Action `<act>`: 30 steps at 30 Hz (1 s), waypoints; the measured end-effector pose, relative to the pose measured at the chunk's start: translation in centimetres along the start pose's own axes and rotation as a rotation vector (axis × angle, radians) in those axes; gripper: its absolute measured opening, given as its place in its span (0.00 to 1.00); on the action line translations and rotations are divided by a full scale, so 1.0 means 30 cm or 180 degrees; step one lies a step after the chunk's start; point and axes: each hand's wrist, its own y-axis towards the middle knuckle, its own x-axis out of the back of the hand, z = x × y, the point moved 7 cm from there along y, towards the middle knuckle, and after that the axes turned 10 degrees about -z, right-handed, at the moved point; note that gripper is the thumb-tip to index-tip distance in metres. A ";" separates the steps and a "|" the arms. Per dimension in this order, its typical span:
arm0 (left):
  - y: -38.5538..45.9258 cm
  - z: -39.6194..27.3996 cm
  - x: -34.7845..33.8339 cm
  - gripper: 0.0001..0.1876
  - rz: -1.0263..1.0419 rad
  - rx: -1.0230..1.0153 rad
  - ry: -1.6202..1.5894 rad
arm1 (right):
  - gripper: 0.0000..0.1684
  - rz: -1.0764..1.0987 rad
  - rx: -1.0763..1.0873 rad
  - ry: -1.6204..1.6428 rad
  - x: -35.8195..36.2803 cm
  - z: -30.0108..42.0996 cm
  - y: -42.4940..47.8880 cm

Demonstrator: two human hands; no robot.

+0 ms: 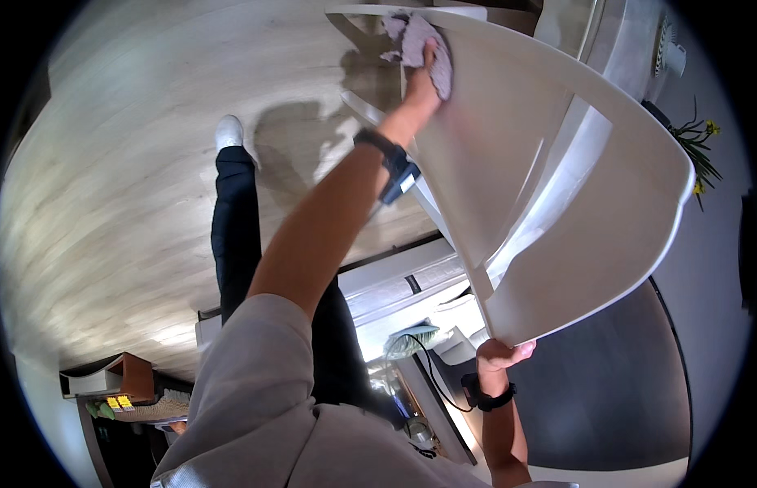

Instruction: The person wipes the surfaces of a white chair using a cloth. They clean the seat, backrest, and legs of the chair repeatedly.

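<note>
A large white moulded plastic chair (604, 232), its shell pierced by a long slot, fills the upper right. My left hand (424, 79) presses a lilac-grey cloth (418, 43) against the shell near its far edge; the thumb shows on top and the other fingers are mostly hidden. At the near end, my right hand (500, 354) grips the chair's rim from below. Both wrists carry dark strapped devices, and a black cable (439, 387) runs from the right one. A pale chair leg (363, 110) shows beneath the left wrist.
Light wood-look flooring (140, 183) spreads to the left, with my white shoe (229, 131) on it. A potted plant with yellow flowers (698, 143) and a white fan (670, 52) stand at right. A dark grey panel (604, 384) lies below the chair. A shelf unit (134, 378) stands lower left.
</note>
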 end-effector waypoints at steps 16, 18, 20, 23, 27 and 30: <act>-0.588 0.529 0.086 0.52 -0.0070 0.1476 -0.0198 | 0.39 -0.0108 -0.0175 -0.0500 0.060 -0.065 -0.038; -0.596 0.658 0.106 0.46 0.0511 0.1491 -0.0161 | 0.40 -0.0143 -0.0151 -0.0448 0.008 -0.009 -0.011; -0.696 0.586 0.086 0.47 0.0288 0.1349 0.0118 | 0.40 -0.0001 -0.0121 -0.0457 -0.020 0.011 0.006; -0.878 0.434 0.046 0.53 0.0162 0.1418 0.0732 | 0.39 0.0168 0.0076 -0.0571 -0.036 0.048 0.023; -1.105 0.068 -0.006 0.47 0.0259 0.0430 0.1021 | 0.34 0.0303 0.0062 -0.0501 -0.031 0.062 0.028; -1.090 -0.079 -0.045 0.44 0.0493 0.0079 0.1477 | 0.28 0.0326 0.0094 -0.0522 -0.021 0.095 0.047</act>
